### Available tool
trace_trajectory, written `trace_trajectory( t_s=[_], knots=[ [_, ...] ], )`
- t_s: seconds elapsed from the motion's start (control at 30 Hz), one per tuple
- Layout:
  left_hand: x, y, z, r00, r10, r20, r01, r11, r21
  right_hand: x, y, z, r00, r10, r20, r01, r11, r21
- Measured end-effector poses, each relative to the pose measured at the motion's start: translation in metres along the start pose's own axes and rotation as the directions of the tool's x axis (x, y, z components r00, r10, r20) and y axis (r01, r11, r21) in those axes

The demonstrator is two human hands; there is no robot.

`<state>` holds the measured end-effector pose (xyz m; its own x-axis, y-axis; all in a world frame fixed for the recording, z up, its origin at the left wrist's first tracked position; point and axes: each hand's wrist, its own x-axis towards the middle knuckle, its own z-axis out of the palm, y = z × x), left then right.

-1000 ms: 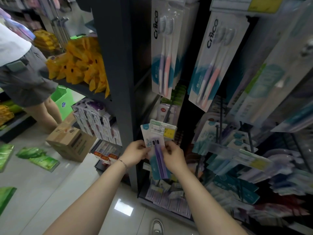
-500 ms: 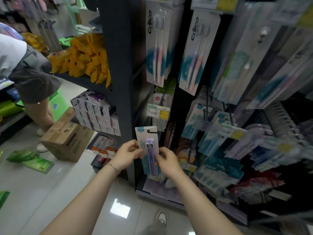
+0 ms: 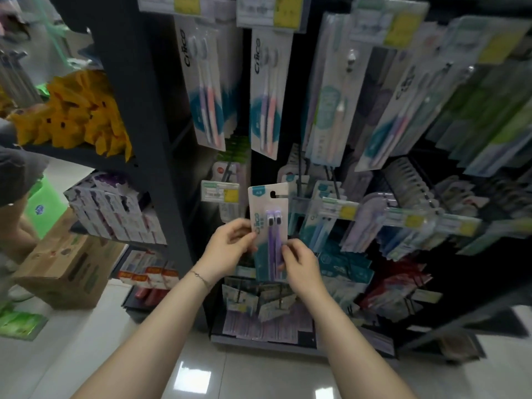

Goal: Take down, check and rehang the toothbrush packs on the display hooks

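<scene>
**Pack off the hook, held only by its edges**

Nearest, two bare forearms reaching in from below. Left hand (image 3: 227,249) pinching the left edge of the toothbrush pack (image 3: 269,223) with curled fingertips. Right hand (image 3: 302,266) gripping the lower right edge with bent fingers. Held upright in the air in front of the dark rack, clear of any hook, with the hang hole (image 3: 273,194) at the top unthreaded. Probably mid-check, with rehanging not yet done.

Plenty to go wrong from here:

- Slipping out of so light an edge pinch, given glossy card with little purchase.
- Dropping onto the crowded lower packs (image 3: 259,303) just beneath and knocking them askew.
- Tearing the slotted hang hole if shoved on at an angle.
- Missing the hook altogether. Just behind and to the left, a price tag (image 3: 220,191) masking the wire behind it, so threading partly by feel.
- Snagging the close-packed neighbours along the tagged rail (image 3: 348,210) to the right.
- Farther up, brushing the long hanging packs (image 3: 266,93) with a raised wrist and setting them swinging.

Beyond that, heavy blur across the right side of the rack. Impossible to tell the hook spacing there.
</scene>
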<state>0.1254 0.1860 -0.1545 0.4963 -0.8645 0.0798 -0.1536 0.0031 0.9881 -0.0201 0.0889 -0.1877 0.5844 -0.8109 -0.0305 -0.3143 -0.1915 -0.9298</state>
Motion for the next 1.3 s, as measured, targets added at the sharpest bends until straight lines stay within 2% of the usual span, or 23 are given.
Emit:
trace_trajectory(
  t_s=[0.17, 0.43, 0.57, 0.77, 0.97, 1.07, 1.3],
  knots=[
    [0.016, 0.015, 0.041, 0.998, 0.055, 0.040, -0.055, 0.998, -0.009, 0.007, 0.011, -0.039, 0.995, -0.045, -0.091, 0.044, 0.999, -0.017],
    [0.033, 0.001, 0.094, 0.997, 0.016, 0.075, -0.020, 0.998, 0.055, 0.015, 0.038, -0.094, 0.995, -0.076, -0.070, 0.071, 0.996, -0.060],
    [0.033, -0.013, 0.115, 0.996, -0.043, 0.081, 0.035, 0.995, 0.093, 0.020, 0.063, -0.109, 0.998, -0.058, -0.013, 0.056, 0.992, -0.116],
    [0.031, -0.040, 0.135, 0.976, -0.217, 0.011, 0.214, 0.971, 0.110, 0.029, 0.087, -0.119, 0.996, -0.019, 0.082, 0.037, 0.976, -0.215],
    [0.037, -0.063, 0.147, 0.928, -0.363, 0.089, 0.351, 0.928, 0.121, 0.039, 0.100, -0.127, 0.991, 0.059, 0.121, -0.012, 0.934, -0.357],
    [0.042, -0.063, 0.152, 0.913, -0.394, 0.102, 0.385, 0.918, 0.094, 0.047, 0.099, -0.131, 0.992, 0.075, 0.103, -0.030, 0.923, -0.383],
    [0.064, -0.044, 0.163, 0.931, -0.365, 0.015, 0.365, 0.931, -0.003, 0.064, 0.091, -0.138, 0.999, -0.030, 0.045, 0.044, 0.939, -0.341]
  ],
)
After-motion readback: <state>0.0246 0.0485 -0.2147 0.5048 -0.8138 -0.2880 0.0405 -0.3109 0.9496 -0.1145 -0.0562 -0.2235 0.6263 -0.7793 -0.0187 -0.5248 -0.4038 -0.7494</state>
